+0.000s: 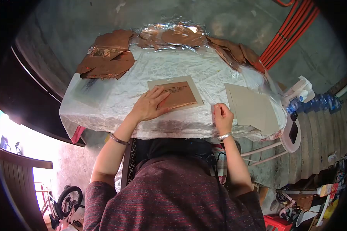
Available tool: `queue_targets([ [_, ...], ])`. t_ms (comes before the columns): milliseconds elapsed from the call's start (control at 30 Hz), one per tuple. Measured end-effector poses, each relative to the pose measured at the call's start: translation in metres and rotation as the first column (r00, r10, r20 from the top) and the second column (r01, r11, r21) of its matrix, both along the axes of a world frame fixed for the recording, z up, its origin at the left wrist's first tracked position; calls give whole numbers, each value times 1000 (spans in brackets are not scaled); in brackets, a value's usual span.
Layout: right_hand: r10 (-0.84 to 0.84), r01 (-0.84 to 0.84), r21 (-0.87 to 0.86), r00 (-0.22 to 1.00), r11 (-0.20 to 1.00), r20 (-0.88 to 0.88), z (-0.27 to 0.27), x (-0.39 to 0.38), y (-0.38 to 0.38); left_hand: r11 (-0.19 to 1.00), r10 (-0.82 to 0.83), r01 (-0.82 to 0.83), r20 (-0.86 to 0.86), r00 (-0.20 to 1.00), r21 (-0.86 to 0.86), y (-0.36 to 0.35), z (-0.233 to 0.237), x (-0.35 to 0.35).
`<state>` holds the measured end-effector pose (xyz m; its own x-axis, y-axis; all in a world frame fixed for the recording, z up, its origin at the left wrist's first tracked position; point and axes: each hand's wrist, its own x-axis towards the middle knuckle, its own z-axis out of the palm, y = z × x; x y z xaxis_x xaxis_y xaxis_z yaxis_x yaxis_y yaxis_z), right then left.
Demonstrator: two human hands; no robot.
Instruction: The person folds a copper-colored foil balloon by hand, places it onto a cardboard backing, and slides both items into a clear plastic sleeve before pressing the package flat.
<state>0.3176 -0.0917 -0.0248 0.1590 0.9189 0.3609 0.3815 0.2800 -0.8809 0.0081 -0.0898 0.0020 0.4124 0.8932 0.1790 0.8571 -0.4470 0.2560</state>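
Observation:
A flat brown packet with small dark print (pixel 181 95) lies on a grey cardboard sheet (pixel 192 83) in the middle of the table. My left hand (pixel 150 103) rests flat across the packet's left part, its fingers stretched out and slightly apart. To the right of the packet, my right hand (pixel 223 117) is closed in a pinch on a thin white strip (pixel 210 95), which slants up and left from the fingertips. What the strip is made of is too small to tell. Beside that hand lies a stack of grey cardboard sheets (pixel 250 107).
A pale patterned cloth (pixel 162 65) covers the table. Brown packets lie heaped at the back left (pixel 108 57), with shiny clear film and more packets (pixel 173 35) along the far edge. A white stool (pixel 291 138) and plastic bottles (pixel 316 102) stand at the right.

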Motion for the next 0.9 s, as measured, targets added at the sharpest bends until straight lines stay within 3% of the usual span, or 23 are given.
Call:
queue_targets([
  [233, -27, 27, -2, 1000, 1000, 14, 3, 1, -3, 1000, -1, 1, 16, 1000, 7, 0, 4, 3],
  [400, 32, -37, -44, 992, 998, -120, 1, 3, -4, 1000, 9, -9, 60, 998, -7, 0, -1, -2],
  [467, 62, -73, -84, 990, 994, -124, 5, 4, -6, 991, -51, 40, 79, 996, 126, 2, -6, -4],
  [667, 135, -150, -137, 984, 979, -115, 23, 3, -19, 989, -56, 49, 48, 997, 136, 3, -9, -5],
  [733, 196, -216, 22, 921, 976, 336, 40, -2, -34, 993, -52, 46, 45, 998, 111, 5, -6, -4],
  [900, 267, -324, 51, 852, 945, 451, 45, -40, -55, 999, -42, 42, -12, 999, -30, 3, 3, -2],
])
